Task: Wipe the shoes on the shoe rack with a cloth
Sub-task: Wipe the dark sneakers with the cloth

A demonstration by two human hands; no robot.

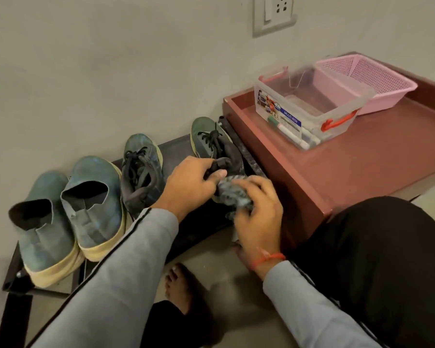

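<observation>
1. Fingers of the left hand curl around the heel of a green sneaker on the shoe rack; the right hand clutches a crumpled cloth against it.
2. Rack stands against a pale wall; a red-brown cabinet sits just beside it.

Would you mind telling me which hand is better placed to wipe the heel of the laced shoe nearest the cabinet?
The right hand: it already holds the cloth against the heel of that shoe, while the left hand grips its collar.
</observation>
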